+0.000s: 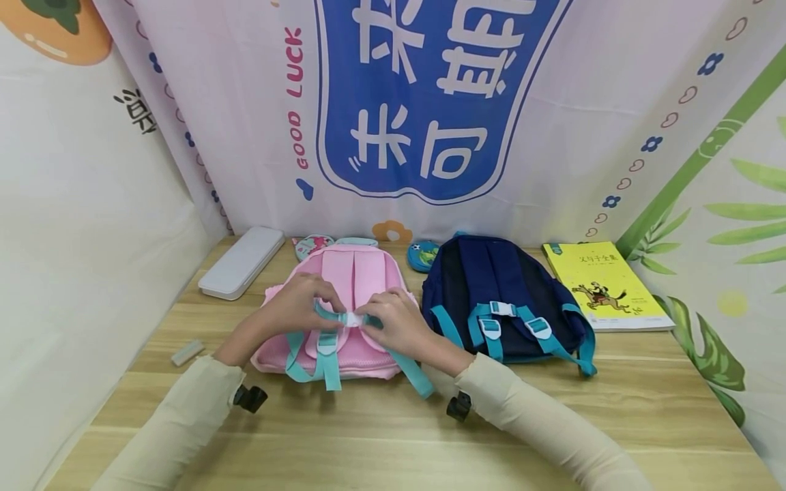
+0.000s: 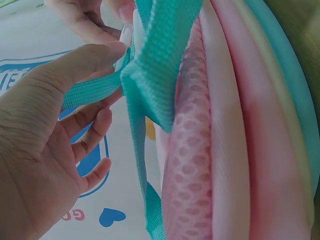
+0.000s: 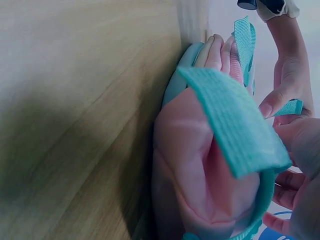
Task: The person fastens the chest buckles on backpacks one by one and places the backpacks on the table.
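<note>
A pink backpack (image 1: 362,262) lies on the table with its shoulder straps upward. Across those straps runs a turquoise chest strap (image 2: 92,91) with a white buckle (image 1: 352,319). My left hand (image 1: 305,302) pinches the buckle's left end between thumb and index finger, its other fingers loosely bent in the left wrist view. From the other side my right hand (image 1: 399,320) pinches the buckle's right end. Fingers partly cover the buckle, so I cannot tell whether its halves are locked. A loose turquoise strap end (image 3: 235,125) sticks out in the right wrist view.
A navy backpack (image 1: 491,273) lies close on the right, its turquoise straps buckled. Farther right is a yellow book (image 1: 604,283). On the left are a white case (image 1: 242,262) and a small pale eraser-like block (image 1: 187,352). A printed cloth (image 1: 245,136) hangs behind the table.
</note>
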Tool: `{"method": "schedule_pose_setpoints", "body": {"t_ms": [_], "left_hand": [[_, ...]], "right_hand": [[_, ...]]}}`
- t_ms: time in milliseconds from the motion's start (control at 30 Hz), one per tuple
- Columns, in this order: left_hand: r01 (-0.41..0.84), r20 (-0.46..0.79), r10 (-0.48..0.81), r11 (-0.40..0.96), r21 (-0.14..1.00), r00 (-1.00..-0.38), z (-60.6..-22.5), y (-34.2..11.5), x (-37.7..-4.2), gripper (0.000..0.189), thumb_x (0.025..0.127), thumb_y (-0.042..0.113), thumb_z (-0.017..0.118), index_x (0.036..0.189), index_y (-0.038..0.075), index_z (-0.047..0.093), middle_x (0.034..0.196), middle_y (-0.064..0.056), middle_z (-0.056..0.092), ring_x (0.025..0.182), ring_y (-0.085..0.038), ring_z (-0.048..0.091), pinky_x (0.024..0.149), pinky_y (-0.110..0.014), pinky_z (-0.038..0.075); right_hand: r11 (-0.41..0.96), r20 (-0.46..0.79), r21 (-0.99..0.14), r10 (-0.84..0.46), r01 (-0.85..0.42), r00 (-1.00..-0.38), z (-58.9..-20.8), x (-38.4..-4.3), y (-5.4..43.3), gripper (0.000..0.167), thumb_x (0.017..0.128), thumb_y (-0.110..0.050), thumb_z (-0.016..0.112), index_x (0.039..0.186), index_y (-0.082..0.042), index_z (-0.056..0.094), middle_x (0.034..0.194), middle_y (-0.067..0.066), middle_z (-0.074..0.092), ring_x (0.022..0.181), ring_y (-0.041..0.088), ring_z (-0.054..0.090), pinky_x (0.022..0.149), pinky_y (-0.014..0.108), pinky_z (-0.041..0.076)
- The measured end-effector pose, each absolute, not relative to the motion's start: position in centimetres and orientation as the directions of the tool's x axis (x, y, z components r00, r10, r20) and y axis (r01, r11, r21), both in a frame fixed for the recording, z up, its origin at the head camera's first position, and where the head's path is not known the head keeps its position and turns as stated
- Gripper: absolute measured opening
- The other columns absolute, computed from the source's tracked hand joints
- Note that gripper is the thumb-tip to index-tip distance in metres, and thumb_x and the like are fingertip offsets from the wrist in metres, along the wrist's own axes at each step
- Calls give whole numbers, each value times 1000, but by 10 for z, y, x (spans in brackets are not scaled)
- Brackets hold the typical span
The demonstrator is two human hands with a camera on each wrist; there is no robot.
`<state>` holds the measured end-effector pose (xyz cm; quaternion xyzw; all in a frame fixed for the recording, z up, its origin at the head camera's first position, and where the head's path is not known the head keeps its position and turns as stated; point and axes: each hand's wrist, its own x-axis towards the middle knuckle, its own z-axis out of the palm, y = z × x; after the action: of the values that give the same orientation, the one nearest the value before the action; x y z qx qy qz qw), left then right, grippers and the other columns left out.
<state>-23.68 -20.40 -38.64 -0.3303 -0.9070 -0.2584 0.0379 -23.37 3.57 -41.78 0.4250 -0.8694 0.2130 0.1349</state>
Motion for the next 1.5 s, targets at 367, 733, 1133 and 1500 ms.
{"method": "schedule_pose_setpoints", "body": {"t_ms": [367,733,1133,1500], "left_hand": [[580,146,576,707,404,-804,-385,-200,-234,17,72,25,92,82,24,78,83,15,74,87,-13,64,97,-51,40],[602,156,596,690,402,-788,-388,-201,-231,14,74,24,90,81,22,78,80,13,74,83,-14,65,87,-43,44],[572,98,595,695,435,-798,-386,-204,-231,17,75,25,89,89,18,82,88,8,77,87,-16,68,79,-32,52],[558,66,595,702,443,-801,-387,-206,-231,21,76,29,88,93,19,81,92,9,77,90,-15,68,81,-34,54]], "right_hand": [[553,404,-228,-695,-801,-595,-419,-232,33,20,88,-17,80,109,-15,80,97,-3,77,96,12,70,99,41,47],[571,373,-201,-707,-796,-601,-422,-231,31,21,89,-20,79,110,-16,80,98,-3,76,97,12,70,98,42,48],[595,332,-193,-709,-780,-622,-424,-229,30,22,90,-22,78,112,-17,79,102,-3,76,100,14,70,100,43,47],[593,313,-198,-716,-780,-624,-427,-230,30,24,92,-23,76,116,-18,77,106,-3,75,103,14,69,101,44,47]]}}
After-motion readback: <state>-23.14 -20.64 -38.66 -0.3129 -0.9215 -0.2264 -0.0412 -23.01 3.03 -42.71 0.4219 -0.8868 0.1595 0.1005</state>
